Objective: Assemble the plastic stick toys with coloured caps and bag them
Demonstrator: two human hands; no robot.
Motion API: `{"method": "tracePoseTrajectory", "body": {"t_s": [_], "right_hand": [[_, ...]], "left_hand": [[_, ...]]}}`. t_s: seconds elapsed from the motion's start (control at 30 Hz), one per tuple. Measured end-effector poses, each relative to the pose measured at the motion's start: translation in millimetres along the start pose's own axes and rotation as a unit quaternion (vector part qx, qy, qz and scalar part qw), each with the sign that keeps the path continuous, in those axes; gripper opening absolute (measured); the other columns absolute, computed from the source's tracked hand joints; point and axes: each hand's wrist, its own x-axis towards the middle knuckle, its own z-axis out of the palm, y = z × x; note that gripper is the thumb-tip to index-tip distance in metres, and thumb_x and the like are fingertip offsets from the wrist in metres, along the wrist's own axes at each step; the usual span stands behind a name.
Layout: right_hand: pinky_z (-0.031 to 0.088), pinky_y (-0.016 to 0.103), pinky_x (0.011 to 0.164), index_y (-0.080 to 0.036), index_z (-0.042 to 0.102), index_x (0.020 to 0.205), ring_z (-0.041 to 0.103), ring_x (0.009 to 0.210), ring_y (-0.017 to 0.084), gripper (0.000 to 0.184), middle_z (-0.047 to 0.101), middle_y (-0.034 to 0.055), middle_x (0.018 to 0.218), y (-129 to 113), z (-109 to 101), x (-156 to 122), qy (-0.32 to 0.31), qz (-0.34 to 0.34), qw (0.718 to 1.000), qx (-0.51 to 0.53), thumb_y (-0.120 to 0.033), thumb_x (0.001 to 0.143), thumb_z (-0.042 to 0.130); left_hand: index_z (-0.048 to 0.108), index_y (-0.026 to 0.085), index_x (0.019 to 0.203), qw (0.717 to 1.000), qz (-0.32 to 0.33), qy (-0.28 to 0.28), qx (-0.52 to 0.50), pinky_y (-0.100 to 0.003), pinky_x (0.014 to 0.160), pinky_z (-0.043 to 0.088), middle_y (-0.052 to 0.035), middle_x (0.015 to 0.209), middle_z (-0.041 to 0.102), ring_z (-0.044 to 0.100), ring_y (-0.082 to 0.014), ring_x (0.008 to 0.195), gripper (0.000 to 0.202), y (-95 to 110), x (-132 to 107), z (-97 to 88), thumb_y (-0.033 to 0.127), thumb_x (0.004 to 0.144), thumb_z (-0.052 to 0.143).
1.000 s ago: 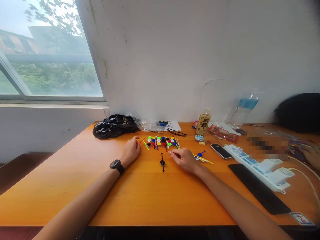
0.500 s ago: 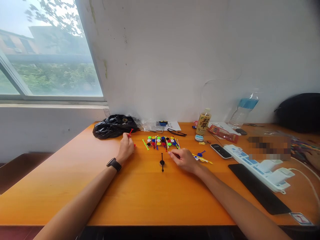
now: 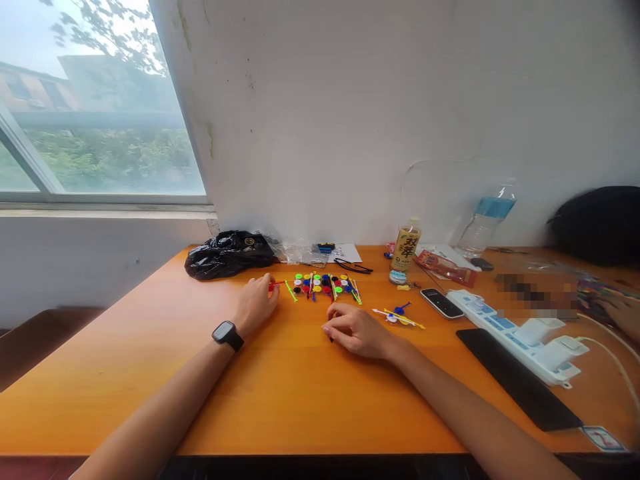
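Observation:
My left hand (image 3: 256, 303), with a black watch on its wrist, rests on the orange table (image 3: 280, 393) and pinches a thin red stick (image 3: 276, 285) that points right. Just right of it lies a cluster of small coloured discs and sticks (image 3: 325, 285). My right hand (image 3: 356, 329) lies curled on the table over the black stick with a disc (image 3: 331, 339); only a tip of that stick shows below the fingers. A few blue, yellow and white sticks (image 3: 400, 315) lie to the right of that hand.
A black plastic bag (image 3: 227, 253) sits at the back left by the wall. A drink bottle (image 3: 406, 247), a water bottle (image 3: 485, 223), a phone (image 3: 442, 302), a white power strip (image 3: 520, 333) and a black pad (image 3: 517, 377) fill the right side. Another person's hand (image 3: 623, 312) shows at the far right.
My left hand has lowered the red stick back to the table near the cluster. My right hand has slid left and closed over the black stick, which lay uncovered before.

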Motion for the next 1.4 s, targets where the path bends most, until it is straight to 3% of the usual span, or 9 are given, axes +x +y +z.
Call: {"method": "tracePoseTrajectory", "body": {"t_s": [0.2,0.37,0.53,0.63,0.77,0.87,1.07,1.23,1.4], "right_hand": [[0.034,0.026,0.063,-0.020,0.069,0.077,0.053,0.069,0.012,0.012,0.064,0.0015,0.089,12,-21,-6,-0.026,0.055,0.996,-0.071,-0.015,0.085,0.062],[0.027,0.029,0.060,-0.020,0.059,0.069,0.052,0.069,0.015,0.010,0.064,0.0020,0.078,21,-40,-13,-0.067,0.127,0.977,-0.156,-0.011,0.072,0.062],[0.024,0.031,0.059,-0.020,0.060,0.070,0.055,0.071,0.018,0.012,0.068,0.0048,0.078,32,-59,-21,-0.108,0.218,0.943,-0.225,-0.010,0.067,0.065],[0.023,0.031,0.059,-0.020,0.059,0.071,0.053,0.068,0.017,0.011,0.067,0.0034,0.076,32,-62,-19,-0.074,0.212,0.948,-0.226,-0.011,0.068,0.066],[0.031,0.029,0.063,-0.021,0.065,0.084,0.053,0.069,0.016,0.008,0.066,0.0012,0.079,19,-45,-7,0.045,0.143,0.982,-0.117,-0.020,0.089,0.058],[0.038,0.028,0.065,-0.023,0.068,0.103,0.053,0.070,0.015,0.019,0.065,0.0006,0.082,6,-21,2,0.069,0.107,0.991,0.050,-0.035,0.101,0.054],[0.047,0.029,0.072,-0.021,0.068,0.106,0.065,0.082,0.019,0.026,0.073,0.0041,0.090,3,18,9,0.083,0.101,0.955,0.267,-0.046,0.100,0.060],[0.048,0.030,0.071,-0.020,0.068,0.098,0.062,0.077,0.017,0.030,0.069,0.0035,0.089,13,18,12,0.134,0.124,0.928,0.323,-0.050,0.094,0.067],[0.043,0.028,0.060,-0.020,0.064,0.098,0.054,0.063,0.013,0.037,0.058,-0.0021,0.073,17,23,14,0.126,0.167,0.902,0.377,-0.056,0.088,0.071]], "left_hand": [[0.063,0.021,0.104,0.965,0.149,-0.052,-0.209,-0.033,0.081,0.049,-0.0060,0.099,0.070,0.064,-0.0214,0.092,0.019,43,-21,4.4,0.035,0.105,0.051],[0.066,0.021,0.105,0.925,0.268,-0.127,-0.237,-0.034,0.084,0.052,-0.0076,0.103,0.067,0.064,-0.0217,0.095,0.018,72,-40,18.8,0.038,0.102,0.059],[0.060,0.022,0.129,0.915,0.275,-0.148,-0.256,-0.037,0.091,0.053,-0.0103,0.113,0.067,0.065,-0.0248,0.102,0.040,73,-44,18.8,0.046,0.097,0.066],[0.056,0.022,0.133,0.919,0.259,-0.149,-0.258,-0.040,0.094,0.053,-0.0115,0.118,0.066,0.064,-0.0262,0.106,0.045,70,-44,15.8,0.048,0.098,0.065],[0.050,0.023,0.130,0.919,0.222,-0.161,-0.282,-0.039,0.091,0.052,-0.0089,0.111,0.068,0.064,-0.0239,0.100,0.034,71,-44,12.3,0.047,0.106,0.049],[0.050,0.023,0.113,0.916,0.211,-0.159,-0.302,-0.036,0.088,0.051,-0.0066,0.102,0.066,0.062,-0.0207,0.092,0.025,71,-43,9.8,0.040,0.112,0.032],[0.053,0.022,0.105,0.911,0.201,-0.144,-0.331,-0.033,0.082,0.050,-0.0059,0.100,0.065,0.060,-0.0184,0.086,0.028,72,-42,8.1,0.041,0.112,0.034],[0.060,0.022,0.121,0.914,0.235,-0.136,-0.300,-0.034,0.082,0.051,-0.0064,0.105,0.066,0.062,-0.0207,0.091,0.035,72,-42,12.1,0.047,0.096,0.067],[0.067,0.021,0.102,0.918,0.238,-0.134,-0.289,-0.033,0.081,0.052,-0.0073,0.100,0.068,0.064,-0.0207,0.091,0.018,68,-38,19.0,0.038,0.098,0.064]]}}
